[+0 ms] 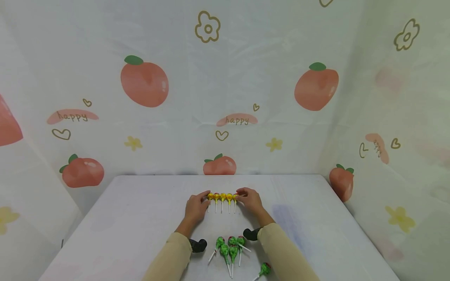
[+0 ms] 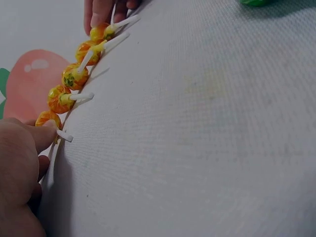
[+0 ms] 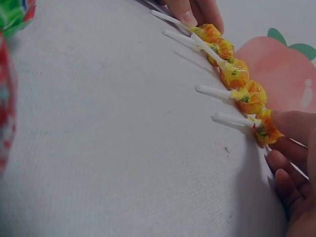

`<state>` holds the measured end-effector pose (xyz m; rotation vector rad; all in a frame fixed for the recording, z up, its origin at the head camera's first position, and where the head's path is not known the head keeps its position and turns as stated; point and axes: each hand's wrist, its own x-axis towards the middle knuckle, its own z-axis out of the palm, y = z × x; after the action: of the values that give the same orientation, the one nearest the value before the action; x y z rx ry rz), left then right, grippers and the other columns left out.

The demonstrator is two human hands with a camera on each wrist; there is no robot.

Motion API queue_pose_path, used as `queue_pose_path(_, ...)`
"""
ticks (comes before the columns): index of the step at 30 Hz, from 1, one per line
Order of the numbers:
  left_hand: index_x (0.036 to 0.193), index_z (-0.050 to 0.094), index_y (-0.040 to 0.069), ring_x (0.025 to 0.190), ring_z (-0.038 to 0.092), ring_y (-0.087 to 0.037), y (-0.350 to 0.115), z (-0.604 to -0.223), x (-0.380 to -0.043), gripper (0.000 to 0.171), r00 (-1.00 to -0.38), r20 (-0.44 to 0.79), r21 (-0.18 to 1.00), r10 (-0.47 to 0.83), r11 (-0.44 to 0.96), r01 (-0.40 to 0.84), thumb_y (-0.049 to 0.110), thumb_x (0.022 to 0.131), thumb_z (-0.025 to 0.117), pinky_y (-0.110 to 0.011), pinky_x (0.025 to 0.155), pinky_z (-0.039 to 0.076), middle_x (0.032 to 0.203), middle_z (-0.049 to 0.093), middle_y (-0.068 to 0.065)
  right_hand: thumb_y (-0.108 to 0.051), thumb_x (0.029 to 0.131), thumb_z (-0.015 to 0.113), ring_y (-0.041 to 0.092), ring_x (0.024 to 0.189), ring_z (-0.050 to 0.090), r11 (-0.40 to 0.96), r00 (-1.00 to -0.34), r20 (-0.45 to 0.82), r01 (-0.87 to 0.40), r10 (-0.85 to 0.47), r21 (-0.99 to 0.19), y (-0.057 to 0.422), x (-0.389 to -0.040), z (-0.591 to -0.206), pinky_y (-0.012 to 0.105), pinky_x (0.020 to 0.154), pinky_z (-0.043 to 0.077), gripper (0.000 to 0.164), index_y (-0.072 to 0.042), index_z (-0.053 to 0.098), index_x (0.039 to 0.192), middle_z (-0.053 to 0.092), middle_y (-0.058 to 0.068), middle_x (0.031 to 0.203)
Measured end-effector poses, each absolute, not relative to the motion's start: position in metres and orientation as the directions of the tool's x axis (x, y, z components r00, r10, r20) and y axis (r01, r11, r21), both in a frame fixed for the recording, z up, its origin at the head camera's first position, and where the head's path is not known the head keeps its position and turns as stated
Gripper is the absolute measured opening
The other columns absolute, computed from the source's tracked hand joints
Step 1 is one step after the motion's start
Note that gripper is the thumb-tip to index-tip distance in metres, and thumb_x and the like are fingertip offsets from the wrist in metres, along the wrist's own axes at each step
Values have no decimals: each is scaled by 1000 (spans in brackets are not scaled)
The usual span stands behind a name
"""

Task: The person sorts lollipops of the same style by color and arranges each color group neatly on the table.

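Backdrop [image 1: 239, 78] with printed fruit stands behind and beside the white table [image 1: 133, 218]. Beige sleeves [image 1: 170, 257] reach across it, a black wrist device [image 1: 199, 246] at each cuff. Five green lollipops [image 1: 233, 251] lie clustered between the forearms. Left hand [image 1: 196, 208] and right hand [image 1: 251, 201] hold narrow, thumb and finger pinching the leftmost yellow lollipop [image 2: 47, 118] and rightmost yellow lollipop [image 3: 266, 129] of a row of five [image 1: 223, 196], sticks toward the person. A lone green lollipop [image 1: 265, 268] lies by the right sleeve.
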<state>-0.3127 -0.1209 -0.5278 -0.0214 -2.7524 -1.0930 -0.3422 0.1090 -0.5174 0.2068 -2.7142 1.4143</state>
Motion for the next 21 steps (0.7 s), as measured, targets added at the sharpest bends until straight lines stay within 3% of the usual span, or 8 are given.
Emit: queue_pose_path(21, 136, 59, 20, 83, 48, -21, -120, -529, -314, 43, -987, 143, 688, -71, 724, 48, 20, 93, 65, -40, 75, 41, 95, 57, -4, -18, 91, 70, 22, 91, 63, 556, -991, 118, -135, -67, -820, 110, -339, -516, 39, 83, 49, 23, -4, 70, 110, 70, 4, 98)
